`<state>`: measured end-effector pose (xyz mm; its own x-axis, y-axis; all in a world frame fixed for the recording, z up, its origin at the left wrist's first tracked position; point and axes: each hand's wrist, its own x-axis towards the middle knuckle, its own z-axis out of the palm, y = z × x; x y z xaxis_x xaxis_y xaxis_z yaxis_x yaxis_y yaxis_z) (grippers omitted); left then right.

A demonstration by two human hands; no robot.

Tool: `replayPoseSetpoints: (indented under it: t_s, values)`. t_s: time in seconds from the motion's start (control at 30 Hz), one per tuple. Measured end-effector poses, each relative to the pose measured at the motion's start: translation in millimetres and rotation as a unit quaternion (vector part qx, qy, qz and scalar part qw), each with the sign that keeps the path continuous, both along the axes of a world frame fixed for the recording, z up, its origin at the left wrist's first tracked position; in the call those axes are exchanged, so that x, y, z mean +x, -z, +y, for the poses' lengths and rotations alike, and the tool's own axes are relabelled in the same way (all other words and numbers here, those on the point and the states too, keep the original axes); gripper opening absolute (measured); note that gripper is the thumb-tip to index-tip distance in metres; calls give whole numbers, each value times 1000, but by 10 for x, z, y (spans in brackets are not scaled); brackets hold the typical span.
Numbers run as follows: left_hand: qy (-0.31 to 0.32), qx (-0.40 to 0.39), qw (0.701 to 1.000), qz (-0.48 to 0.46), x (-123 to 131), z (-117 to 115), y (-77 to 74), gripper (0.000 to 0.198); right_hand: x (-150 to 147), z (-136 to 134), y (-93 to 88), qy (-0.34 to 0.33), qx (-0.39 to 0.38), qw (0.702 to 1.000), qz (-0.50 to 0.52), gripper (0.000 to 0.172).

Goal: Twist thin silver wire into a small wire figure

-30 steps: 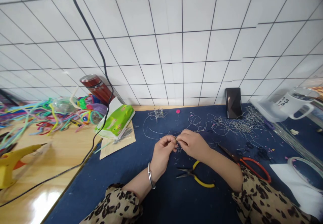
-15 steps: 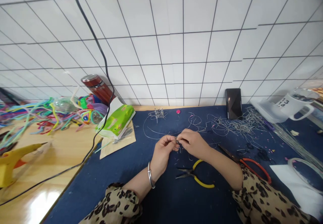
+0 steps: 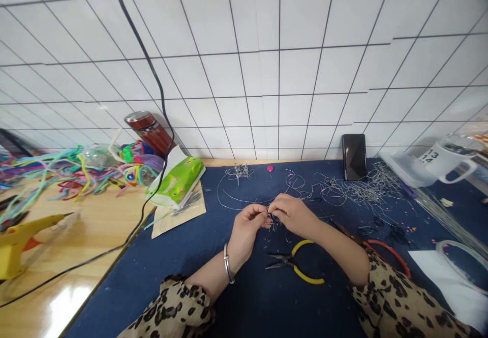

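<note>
The hands meet, the left hand (image 3: 247,228) and right hand (image 3: 294,215) both pinching a small wire piece (image 3: 272,219) between their fingertips; its finer shape is hidden. A firm left pinch close to the working point, with short, gentle turns from the right fingertips, should suit wire this thin, which would likely kink if forced. Loose ends look best kept clear of the fingers.

Just nearer the body than the hands lie slim-nosed metal pliers (image 3: 291,263) with smooth, curved yellow handles. Beyond the hands stands a spiky wire bundle (image 3: 241,171); to their right sprawls a springy, silvery wire tangle (image 3: 353,188). Matte navy cloth (image 3: 244,302) lies beneath.
</note>
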<state>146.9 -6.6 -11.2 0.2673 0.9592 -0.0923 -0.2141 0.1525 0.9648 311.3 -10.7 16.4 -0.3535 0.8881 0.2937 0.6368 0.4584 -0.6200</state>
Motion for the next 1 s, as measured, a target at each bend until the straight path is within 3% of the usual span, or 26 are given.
replayPoseSetpoints:
  t_s: [0.43,1.0]
  values:
    - [11,-8,1000,-2,-6,4,-14,16,-9,-34,-25,19,-1,999,-30,19]
    - [46,143,978,145,-59,46,-59,11,6,-25,-47,22,-26,999,-8,22]
